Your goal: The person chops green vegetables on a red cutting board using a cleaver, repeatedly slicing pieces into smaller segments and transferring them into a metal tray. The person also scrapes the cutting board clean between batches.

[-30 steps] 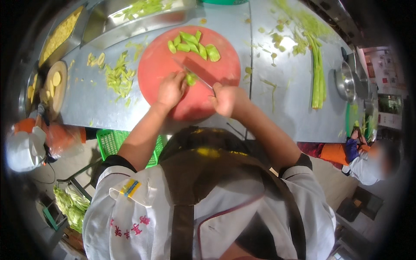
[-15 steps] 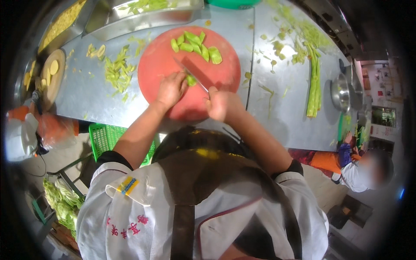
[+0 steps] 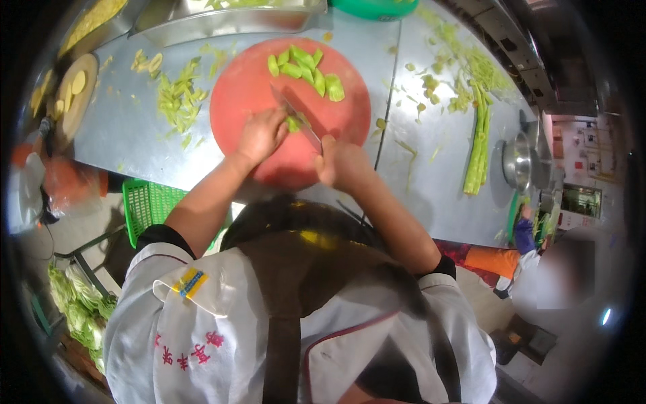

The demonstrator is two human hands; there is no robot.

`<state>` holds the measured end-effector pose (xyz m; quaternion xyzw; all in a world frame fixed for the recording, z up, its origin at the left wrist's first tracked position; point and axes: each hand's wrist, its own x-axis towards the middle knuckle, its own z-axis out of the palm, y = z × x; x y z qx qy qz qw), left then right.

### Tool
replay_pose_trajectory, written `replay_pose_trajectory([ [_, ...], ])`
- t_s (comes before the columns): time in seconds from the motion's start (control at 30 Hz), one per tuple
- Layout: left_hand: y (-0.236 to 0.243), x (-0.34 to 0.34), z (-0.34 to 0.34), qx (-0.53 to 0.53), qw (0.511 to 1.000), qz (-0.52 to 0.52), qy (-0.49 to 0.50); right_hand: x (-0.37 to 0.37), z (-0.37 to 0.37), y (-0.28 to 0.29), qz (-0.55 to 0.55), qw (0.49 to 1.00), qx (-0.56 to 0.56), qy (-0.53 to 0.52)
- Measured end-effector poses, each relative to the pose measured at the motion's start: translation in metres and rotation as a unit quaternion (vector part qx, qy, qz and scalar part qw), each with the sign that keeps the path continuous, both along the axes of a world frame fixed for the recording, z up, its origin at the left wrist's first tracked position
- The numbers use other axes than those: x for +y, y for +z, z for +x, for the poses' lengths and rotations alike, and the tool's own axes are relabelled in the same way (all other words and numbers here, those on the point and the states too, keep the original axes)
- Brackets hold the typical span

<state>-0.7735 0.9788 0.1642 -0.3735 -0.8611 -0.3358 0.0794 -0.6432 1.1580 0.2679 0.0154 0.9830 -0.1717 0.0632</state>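
A round red cutting board (image 3: 239, 87) lies on the steel table, several cut green pieces (image 3: 303, 67) near its far edge. My right hand (image 3: 343, 165) is closed on the handle of a knife (image 3: 291, 111), whose blade angles up and left across the board. The blade is beside a small green piece (image 3: 293, 125), which the curled fingers of my left hand (image 3: 262, 137) press onto the board, close to the blade. A pile of thin green slices (image 3: 178, 101) lies left of the board.
Long green stalks (image 3: 478, 141) and scraps lie on the right, beside metal bowls (image 3: 517, 161). Steel trays (image 3: 222, 23), a green tub (image 3: 373, 7) and a wooden board (image 3: 66, 121) border the table. A green crate (image 3: 145, 205) is below. Co-workers (image 3: 30, 192) (image 3: 501, 262) are at both sides.
The whole view has shifted slightly, the table's right part appearing lower. Both my hands stay on the board around the blade. The co-worker at right has moved their arm slightly.
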Motion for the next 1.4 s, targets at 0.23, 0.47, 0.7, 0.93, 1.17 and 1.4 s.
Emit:
replay_pose_trajectory([
  [0.23, -0.001, -0.001, -0.002, 0.018, 0.999, 0.032, -0.010, 0.001, 0.001, -0.022, -0.011, 1.000, -0.006, -0.019],
  [0.47, -0.006, -0.007, 0.001, -0.008, 1.000, 0.006, -0.015, -0.008, -0.005, 0.021, 0.018, 0.998, -0.057, -0.006],
  [0.7, -0.005, -0.003, 0.000, -0.003, 1.000, 0.021, -0.008, -0.001, -0.004, -0.011, 0.015, 0.998, -0.054, -0.017],
  [0.93, -0.006, -0.004, 0.001, 0.003, 1.000, 0.016, -0.005, -0.004, -0.002, -0.004, -0.001, 0.998, -0.059, -0.021],
  [1.17, -0.003, -0.008, 0.002, -0.009, 1.000, 0.015, -0.006, -0.005, -0.006, 0.011, -0.011, 0.998, -0.054, -0.022],
  [1.4, -0.006, -0.005, 0.000, 0.000, 0.999, 0.052, -0.003, -0.004, -0.007, -0.016, -0.011, 0.996, -0.077, -0.037],
])
